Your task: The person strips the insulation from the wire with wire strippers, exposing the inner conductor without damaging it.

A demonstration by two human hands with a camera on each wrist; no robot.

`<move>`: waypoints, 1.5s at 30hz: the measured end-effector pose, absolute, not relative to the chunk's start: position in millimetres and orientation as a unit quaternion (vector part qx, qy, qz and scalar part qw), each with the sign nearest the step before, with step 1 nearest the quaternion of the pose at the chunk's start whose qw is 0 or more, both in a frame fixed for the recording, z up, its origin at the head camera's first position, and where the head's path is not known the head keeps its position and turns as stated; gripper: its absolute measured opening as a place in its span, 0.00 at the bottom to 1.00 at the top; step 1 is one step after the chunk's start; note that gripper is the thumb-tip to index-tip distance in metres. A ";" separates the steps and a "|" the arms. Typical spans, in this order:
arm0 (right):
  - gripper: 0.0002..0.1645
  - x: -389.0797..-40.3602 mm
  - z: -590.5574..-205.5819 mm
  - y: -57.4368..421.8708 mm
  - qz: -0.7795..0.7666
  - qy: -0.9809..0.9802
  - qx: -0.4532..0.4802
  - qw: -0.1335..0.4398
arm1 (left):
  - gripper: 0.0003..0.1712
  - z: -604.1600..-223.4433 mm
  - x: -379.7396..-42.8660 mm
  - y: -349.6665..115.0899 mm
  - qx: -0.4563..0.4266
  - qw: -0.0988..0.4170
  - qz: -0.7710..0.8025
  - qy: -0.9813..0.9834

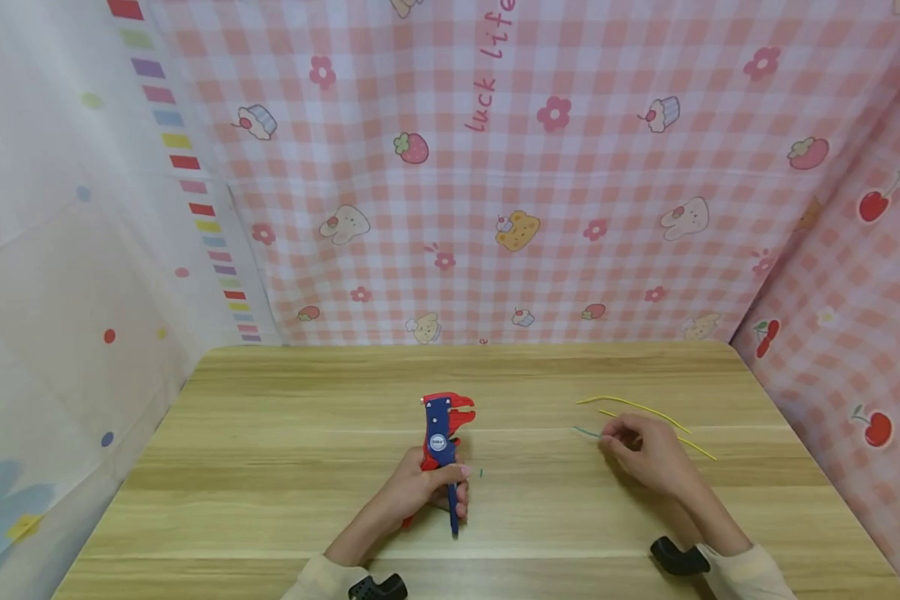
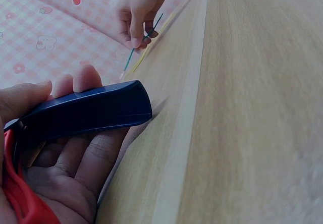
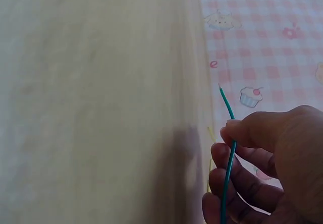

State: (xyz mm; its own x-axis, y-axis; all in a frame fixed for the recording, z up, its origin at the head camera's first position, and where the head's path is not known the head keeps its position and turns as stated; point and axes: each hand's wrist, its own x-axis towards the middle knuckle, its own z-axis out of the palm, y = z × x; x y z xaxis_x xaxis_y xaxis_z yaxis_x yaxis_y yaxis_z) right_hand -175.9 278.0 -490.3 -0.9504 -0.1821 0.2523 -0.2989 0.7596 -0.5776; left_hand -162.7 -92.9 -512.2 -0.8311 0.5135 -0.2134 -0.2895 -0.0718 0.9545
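My left hand (image 1: 420, 487) grips a wire stripper (image 1: 439, 425) by its handles, its red jaws pointing away from me. In the left wrist view the blue handle (image 2: 96, 108) lies between thumb and fingers, and part of the red handle (image 2: 25, 199) shows below. My right hand (image 1: 648, 450) pinches a green wire (image 3: 227, 176) between thumb and fingertips. The wire's upper end (image 3: 220, 86) looks thin and pale. Beside the left hand, a tiny green piece (image 1: 482, 472) lies on the table.
Yellow wires (image 1: 637, 405) lie on the wooden table (image 1: 285, 450) around and beyond the right hand. A pink checked cloth (image 1: 450, 192) hangs behind the table, with other patterned cloths at both sides. Black wrist devices (image 1: 678, 557) sit at the cuffs.
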 end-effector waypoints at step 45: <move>0.12 -179.7 -487.9 303.6 0.343 -0.930 0.091 0.097 | 0.21 -512.1 -163.6 -94.6 0.086 0.282 0.723 0.625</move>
State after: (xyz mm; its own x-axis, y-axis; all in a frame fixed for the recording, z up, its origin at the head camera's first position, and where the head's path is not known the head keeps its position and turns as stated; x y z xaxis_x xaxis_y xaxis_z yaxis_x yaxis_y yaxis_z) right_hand -179.7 303.6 -487.9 -0.9645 -0.1027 0.2432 -0.2360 0.7482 -0.6200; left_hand -163.6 -94.6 -512.1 -0.8263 0.5145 -0.2290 -0.3004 -0.0587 0.9520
